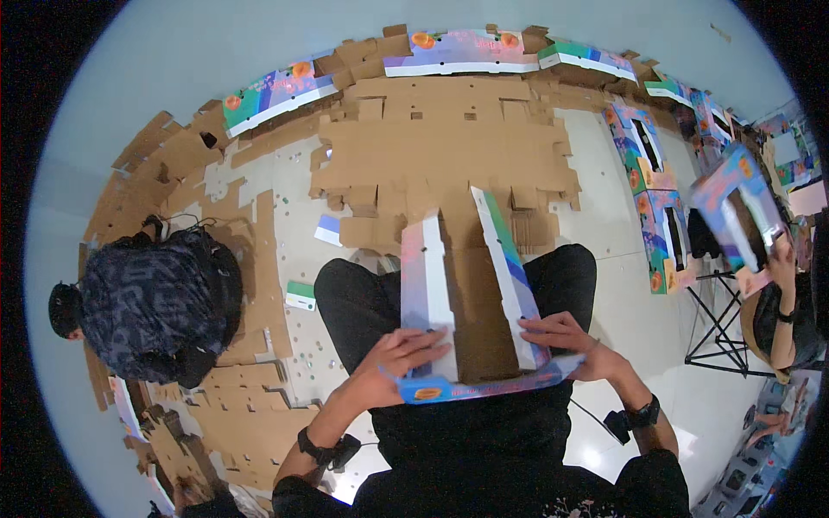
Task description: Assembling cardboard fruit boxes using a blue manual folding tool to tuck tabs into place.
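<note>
A partly folded cardboard box point(420, 285) lies across my lap, colourful printed panels standing at its sides and plain brown inside. Its near panel is blue with an orange picture. My left hand point(390, 367) grips the near left corner, fingers over the white edge of the side panel. At the near right corner my right hand point(577, 347) holds the box the same way, with fingertips on the right side panel and the palm by the near panel. The far end of the box stands open between the two long sides. The undersides of both hands are hidden.
Large flat cardboard sheets point(440, 155) cover the floor ahead, with printed boxes along the wall. Finished-looking boxes point(663, 237) stand at the right. Another person point(781, 285) there holds a printed box point(738, 207). A second person point(160, 302) sits bent over at the left.
</note>
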A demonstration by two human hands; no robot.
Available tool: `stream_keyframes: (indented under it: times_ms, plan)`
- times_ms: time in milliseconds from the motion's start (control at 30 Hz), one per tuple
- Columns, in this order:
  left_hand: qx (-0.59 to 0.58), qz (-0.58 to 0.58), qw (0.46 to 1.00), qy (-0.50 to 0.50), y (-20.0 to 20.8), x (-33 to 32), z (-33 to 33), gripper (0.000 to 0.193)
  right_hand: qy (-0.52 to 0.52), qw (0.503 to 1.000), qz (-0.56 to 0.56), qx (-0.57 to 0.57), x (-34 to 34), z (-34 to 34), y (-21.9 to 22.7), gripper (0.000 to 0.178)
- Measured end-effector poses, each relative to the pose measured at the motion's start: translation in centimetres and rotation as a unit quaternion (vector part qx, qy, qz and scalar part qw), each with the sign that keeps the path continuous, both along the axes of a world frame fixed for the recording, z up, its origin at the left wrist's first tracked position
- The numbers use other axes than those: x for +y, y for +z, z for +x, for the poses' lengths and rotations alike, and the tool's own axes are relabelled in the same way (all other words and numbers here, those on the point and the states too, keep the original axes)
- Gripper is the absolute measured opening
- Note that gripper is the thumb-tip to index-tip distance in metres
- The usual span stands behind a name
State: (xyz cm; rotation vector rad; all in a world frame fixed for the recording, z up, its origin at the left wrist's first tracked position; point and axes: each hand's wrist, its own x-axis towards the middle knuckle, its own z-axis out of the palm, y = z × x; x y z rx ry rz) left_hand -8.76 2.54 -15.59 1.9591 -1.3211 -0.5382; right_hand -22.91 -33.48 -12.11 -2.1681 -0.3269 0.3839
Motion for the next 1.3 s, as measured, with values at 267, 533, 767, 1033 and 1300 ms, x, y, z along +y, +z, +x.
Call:
stream_keyframes:
  times_ms: [267,533,767,1033,1300]
  plan:
    - [0.146,-0.004,0.987,-0.064,-0.2,1.8,-0.1,0.062,0.023,0.997,0.037,0.063,-0.1,-1.1,1.0,0.075]
    - [0.144,-0.005,0.989,-0.042,0.7,1.3,-1.7,0.051,-0.002,0.997,0.024,0.068,1.8,-1.1,0.8,0.076]
    - [0.164,-0.048,0.979,0.110,-2.0,0.1,-4.0,0.041,-0.059,0.997,0.022,0.045,2.2,-1.1,0.0,0.059]
    - [0.189,-0.054,0.978,0.068,-2.2,1.2,-3.8,0.043,-0.031,0.970,0.175,0.165,-0.8,-1.0,-0.8,0.072]
    - [0.237,-0.096,0.967,-0.001,-1.2,1.9,-2.9,0.025,0.062,0.989,0.076,0.110,-1.4,1.2,-1.6,0.090]
